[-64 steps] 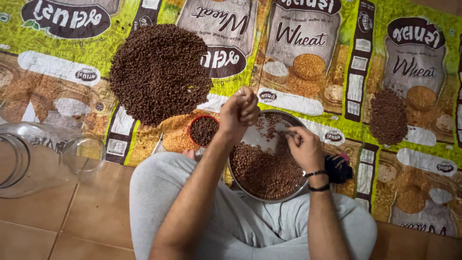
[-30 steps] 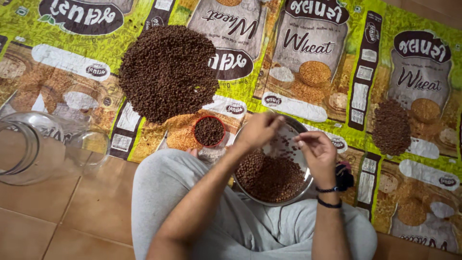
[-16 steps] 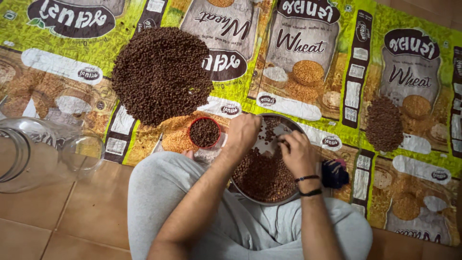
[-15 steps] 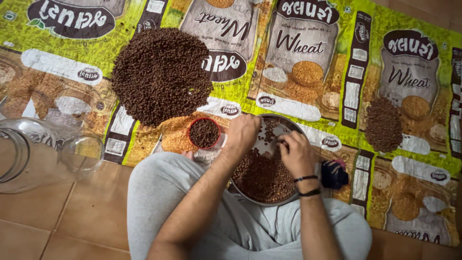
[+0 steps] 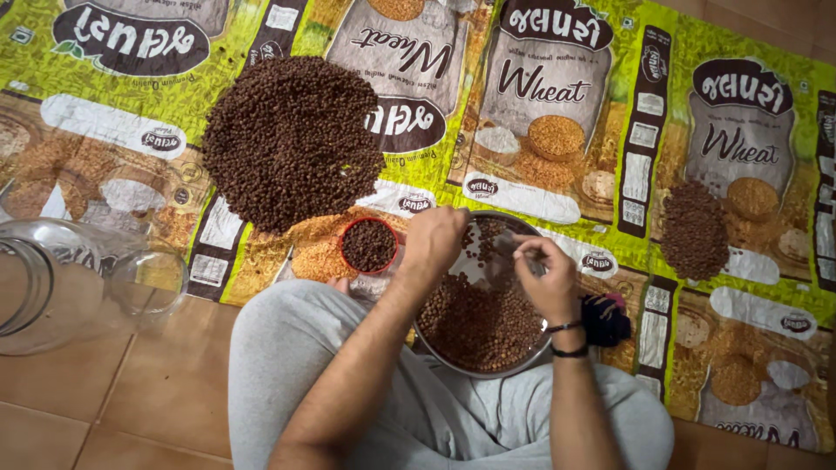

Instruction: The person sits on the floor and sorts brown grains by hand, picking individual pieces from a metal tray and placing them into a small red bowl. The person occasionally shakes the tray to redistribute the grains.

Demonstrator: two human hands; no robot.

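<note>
Both hands have shifted slightly over the steel plate [image 5: 435, 344] in the lap. Left hand [image 5: 433, 244] curled, contents unclear; right hand [image 5: 544, 277] pinching brown grains [image 5: 479, 326]: light, loose, roll-prone; best pinched individually.

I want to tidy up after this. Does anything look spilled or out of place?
Nothing looks accidentally spilled. The large heap and small heap of brown grains sit in compact piles on the printed sheet. One oddity: the clear jar lies on its side on the tiled floor, left of the sheet.
</note>
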